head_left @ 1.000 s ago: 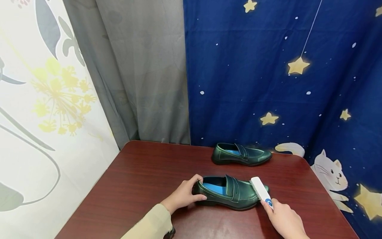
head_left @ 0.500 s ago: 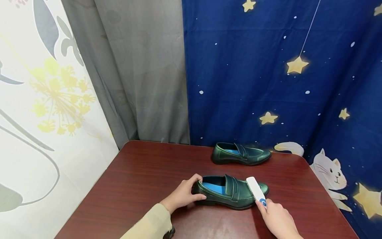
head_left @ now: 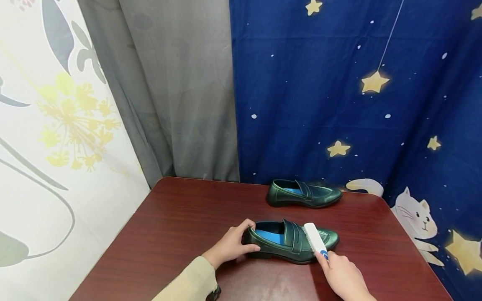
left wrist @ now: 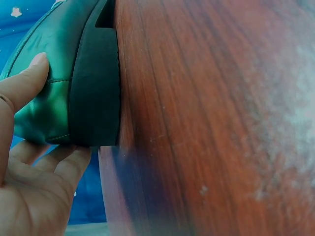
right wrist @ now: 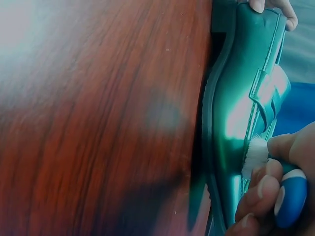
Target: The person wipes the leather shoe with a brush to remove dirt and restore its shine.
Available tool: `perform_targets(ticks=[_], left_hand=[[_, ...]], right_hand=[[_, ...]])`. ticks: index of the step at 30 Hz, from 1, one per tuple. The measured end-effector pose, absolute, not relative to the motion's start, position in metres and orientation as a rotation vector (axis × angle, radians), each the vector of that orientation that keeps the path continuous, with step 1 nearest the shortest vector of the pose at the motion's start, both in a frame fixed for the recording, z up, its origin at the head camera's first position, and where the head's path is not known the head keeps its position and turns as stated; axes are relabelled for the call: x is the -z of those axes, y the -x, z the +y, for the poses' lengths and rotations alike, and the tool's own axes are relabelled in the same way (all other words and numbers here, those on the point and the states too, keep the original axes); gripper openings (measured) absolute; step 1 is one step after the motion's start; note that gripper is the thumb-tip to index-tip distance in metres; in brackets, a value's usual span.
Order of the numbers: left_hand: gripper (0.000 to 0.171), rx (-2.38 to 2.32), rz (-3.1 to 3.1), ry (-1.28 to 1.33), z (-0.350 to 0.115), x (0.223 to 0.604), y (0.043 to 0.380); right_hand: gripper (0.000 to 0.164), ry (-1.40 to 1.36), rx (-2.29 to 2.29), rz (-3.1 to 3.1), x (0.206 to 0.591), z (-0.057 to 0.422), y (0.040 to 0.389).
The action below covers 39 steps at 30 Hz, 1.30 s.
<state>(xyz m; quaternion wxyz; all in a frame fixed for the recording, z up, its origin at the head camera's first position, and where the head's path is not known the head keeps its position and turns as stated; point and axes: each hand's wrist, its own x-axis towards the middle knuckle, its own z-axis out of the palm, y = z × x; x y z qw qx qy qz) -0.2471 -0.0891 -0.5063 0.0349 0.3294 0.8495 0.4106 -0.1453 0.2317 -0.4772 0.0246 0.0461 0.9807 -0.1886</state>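
Observation:
A dark green loafer (head_left: 271, 246) with a blue insole stands upright on the table, toe to the right. My left hand (head_left: 229, 246) grips its heel; in the left wrist view the thumb lies along the side of the loafer (left wrist: 54, 103) and the other fingers curl behind the heel. My right hand (head_left: 342, 274) holds a white brush (head_left: 315, 238) with a blue mark on it. In the right wrist view the white bristles of the brush (right wrist: 256, 156) touch the upper just ahead of the strap, and fingers wrap the blue-ended handle.
The matching green loafer (head_left: 301, 195) stands near the back edge of the dark red wooden table (head_left: 196, 209), toe also to the right. A grey curtain (head_left: 188, 92) and a blue star-patterned curtain (head_left: 293, 92) hang right behind the table.
My right hand has drawn the brush leftward along the loafer, from near the toe to just ahead of the strap. The left hand and both loafers have stayed in place.

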Motion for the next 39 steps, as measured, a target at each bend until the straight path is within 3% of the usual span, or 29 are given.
perform_targets(ticks=[8, 39], left_hand=[[0.048, -1.252, 2.609, -0.987, -0.089, 0.506, 0.246], [0.042, -1.298, 2.598, -1.037, -0.088, 0.504, 0.245]], right_hand=[[0.054, -0.128, 0.606, 3.006, 0.475, 0.226, 0.149], [0.051, -0.108, 0.599, 3.011, 0.464, 0.213, 0.155]])
